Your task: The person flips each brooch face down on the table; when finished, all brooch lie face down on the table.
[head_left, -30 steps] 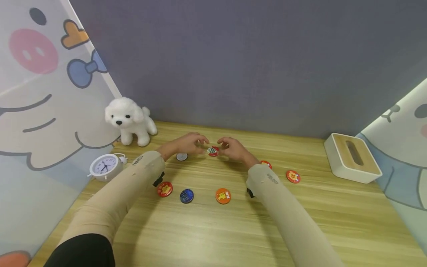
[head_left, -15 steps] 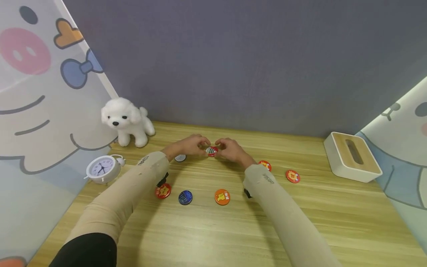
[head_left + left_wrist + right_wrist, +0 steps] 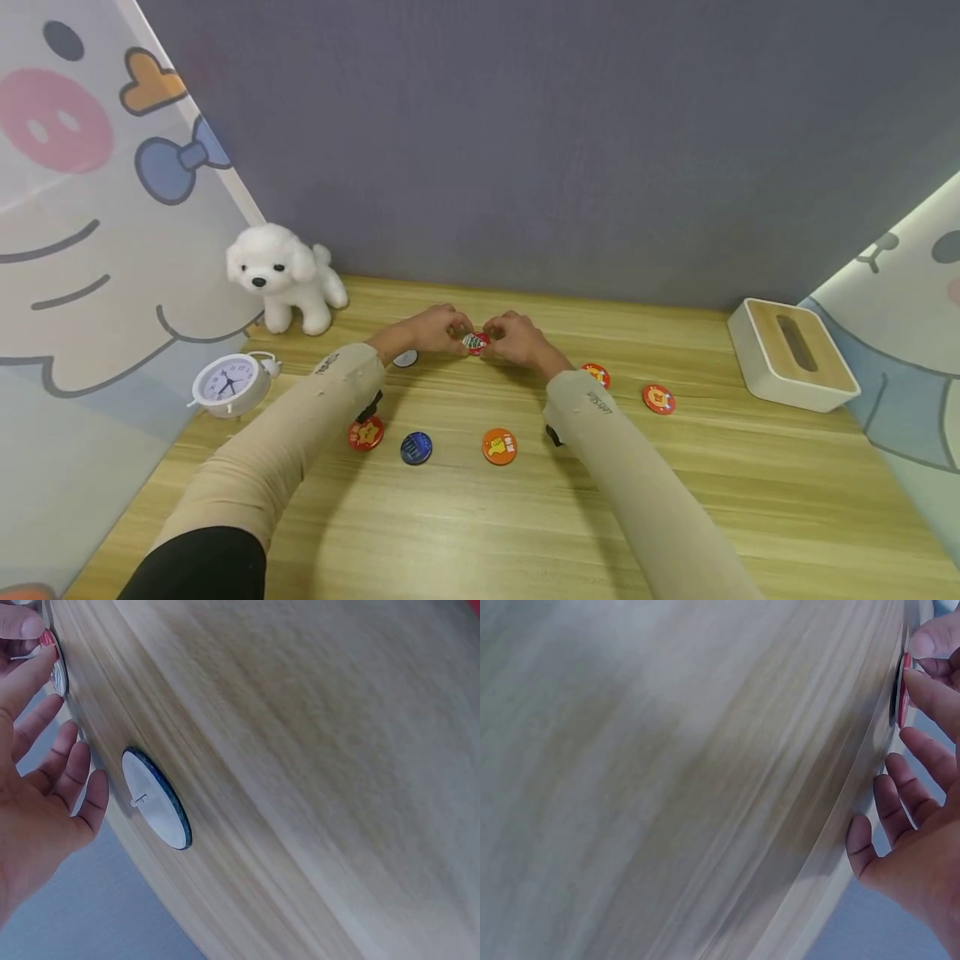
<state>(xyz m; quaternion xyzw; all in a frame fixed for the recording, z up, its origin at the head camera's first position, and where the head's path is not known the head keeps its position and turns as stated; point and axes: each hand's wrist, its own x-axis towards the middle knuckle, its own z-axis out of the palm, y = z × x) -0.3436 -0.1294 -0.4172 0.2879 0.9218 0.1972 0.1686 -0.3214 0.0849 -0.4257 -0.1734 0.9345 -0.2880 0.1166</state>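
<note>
At the far middle of the table lies a round badge [image 3: 476, 342], red with a green-and-white print, partly covered by fingertips. My left hand [image 3: 441, 328] pinches its left edge between thumb and forefinger, the other fingers loosely bent. From the opposite side my right hand [image 3: 517, 340] pinches the right edge, as the right wrist view shows with the badge [image 3: 904, 694] near the tabletop. Just beside my left hand, a second badge [image 3: 157, 801] rests face down, its white back with a small clasp upward and its rim dark blue.
Nearer me lie a red star badge [image 3: 366, 433], a blue badge [image 3: 416, 448] and an orange thumbs-up badge [image 3: 499, 447]. Two red badges, one at the right sleeve and another [image 3: 658, 399], lie rightward. A plush dog [image 3: 277, 271], alarm clock [image 3: 231, 384] and tissue box [image 3: 791, 354] stand around.
Both hands have drawn slightly closer together, their fingertips coming in on the red badge's two edges. The head view has shifted slightly; the other badges stay put.
</note>
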